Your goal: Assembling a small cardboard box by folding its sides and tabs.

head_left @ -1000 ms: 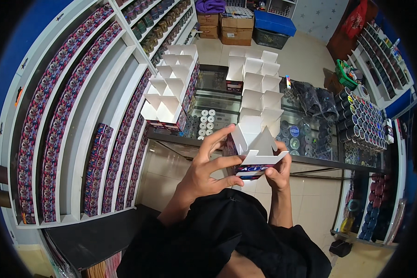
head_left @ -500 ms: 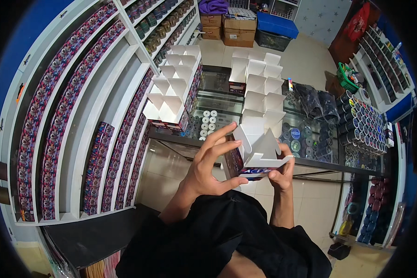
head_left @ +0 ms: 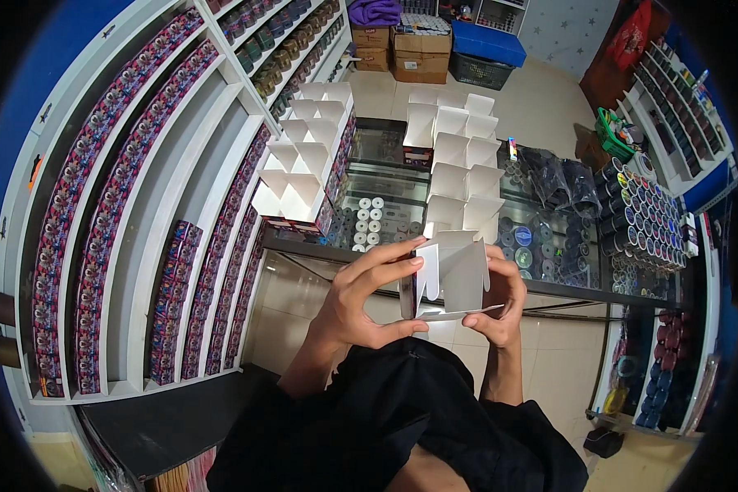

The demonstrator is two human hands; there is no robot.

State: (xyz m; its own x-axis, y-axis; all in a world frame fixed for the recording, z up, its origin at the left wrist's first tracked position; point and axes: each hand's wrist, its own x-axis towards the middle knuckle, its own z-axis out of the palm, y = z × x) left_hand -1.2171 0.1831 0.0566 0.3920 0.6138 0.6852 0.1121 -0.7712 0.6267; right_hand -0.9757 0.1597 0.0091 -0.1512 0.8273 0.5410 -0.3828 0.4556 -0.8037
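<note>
Between my two hands is a small cardboard box (head_left: 463, 275), white inside, with its flaps raised and its hollow inside facing up. My left hand (head_left: 361, 299) grips its left side, fingers on the far corner and thumb at the near edge. Round the right side curl the fingers of my right hand (head_left: 504, 299), with the thumb on the near edge. Just beyond it, similar open boxes (head_left: 466, 176) stand in rows on the glass counter. More open boxes (head_left: 295, 193) with printed purple sides stand in rows to the left.
Under the glass counter (head_left: 394, 184) lie white spools (head_left: 369, 223) and round reels. A tall white shelf (head_left: 135, 246) at left holds rows of printed boxes. Stacked reels (head_left: 644, 221) and dark plastic bags (head_left: 562, 180) sit at right. Cartons (head_left: 421, 57) stand at the back.
The box has turned and tipped, so its inside shows more and its printed front is mostly out of sight. My right fingers have come further round its right side.
</note>
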